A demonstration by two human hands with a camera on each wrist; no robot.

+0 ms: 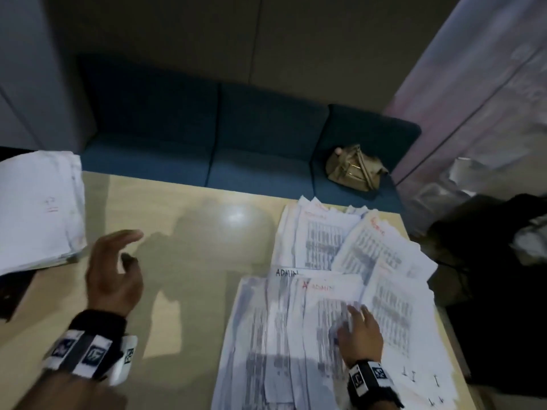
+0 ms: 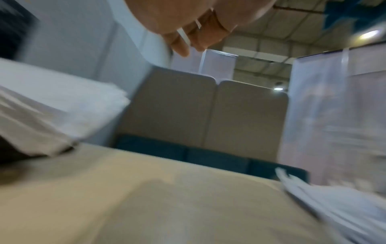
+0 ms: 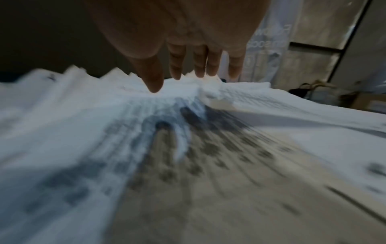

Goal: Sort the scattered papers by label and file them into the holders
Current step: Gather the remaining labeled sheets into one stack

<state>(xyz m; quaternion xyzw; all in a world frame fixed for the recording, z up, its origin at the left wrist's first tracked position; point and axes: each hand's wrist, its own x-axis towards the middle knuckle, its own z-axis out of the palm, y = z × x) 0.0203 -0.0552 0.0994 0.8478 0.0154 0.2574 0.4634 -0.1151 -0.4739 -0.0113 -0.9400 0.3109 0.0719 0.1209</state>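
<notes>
Printed white papers (image 1: 319, 315) lie fanned out over the right half of the tan table (image 1: 189, 291), some marked "ADMIN" in black or red. My right hand (image 1: 356, 324) lies flat on them with straight fingers (image 3: 177, 66) spread over the sheets (image 3: 104, 132). A second white stack of papers (image 1: 38, 208) sits at the table's left end on something dark. My left hand (image 1: 118, 261) hovers empty over the bare table just right of that stack (image 2: 52, 107), its fingers (image 2: 183, 44) loosely bent. No holder shows clearly.
A blue sofa (image 1: 207, 137) runs along the table's far edge with a tan bag (image 1: 353, 168) on its right seat. Frosted partition panels (image 1: 473, 99) stand at the right, dark bags (image 1: 503, 261) below them. Bare tabletop lies between the two paper piles.
</notes>
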